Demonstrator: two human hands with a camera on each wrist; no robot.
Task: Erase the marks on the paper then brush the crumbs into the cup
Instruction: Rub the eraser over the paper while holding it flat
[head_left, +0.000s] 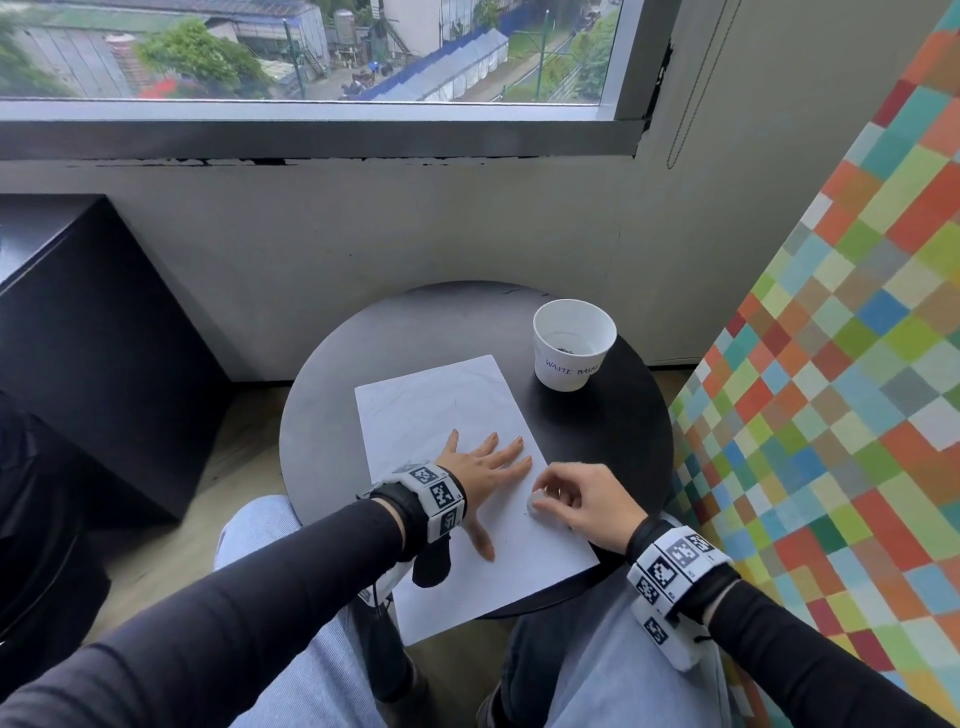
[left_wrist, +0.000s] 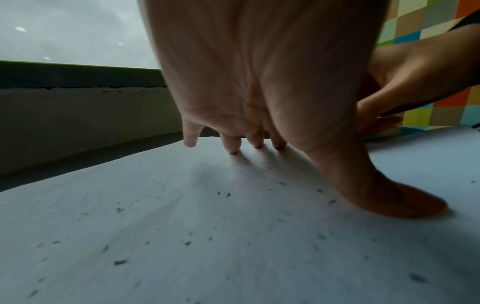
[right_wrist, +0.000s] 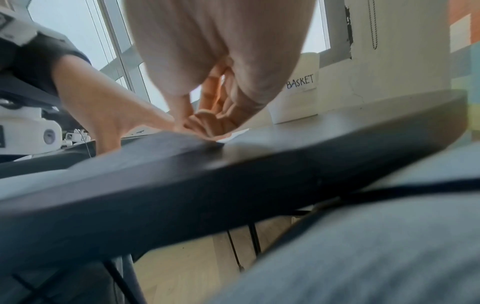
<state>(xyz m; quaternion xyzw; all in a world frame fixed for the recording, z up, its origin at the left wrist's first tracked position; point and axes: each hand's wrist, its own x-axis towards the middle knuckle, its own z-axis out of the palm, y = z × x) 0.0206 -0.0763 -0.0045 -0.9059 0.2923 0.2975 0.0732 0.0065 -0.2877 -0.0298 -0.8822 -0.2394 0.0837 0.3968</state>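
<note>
Fingers of the left hand (head_left: 480, 467) are spreading flat to pin the thin, slide-prone paper (head_left: 441, 410) on the round table (head_left: 322, 415), while the right hand (head_left: 582, 501) is pinching a small eraser (head_left: 536, 503) at the sheet's near right edge, cup (head_left: 571, 345) waiting far right.

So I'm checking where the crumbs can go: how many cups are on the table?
1. The white cup stands on the round table, beyond the paper's far right corner and apart from it. No other cup shows in any view.
</note>
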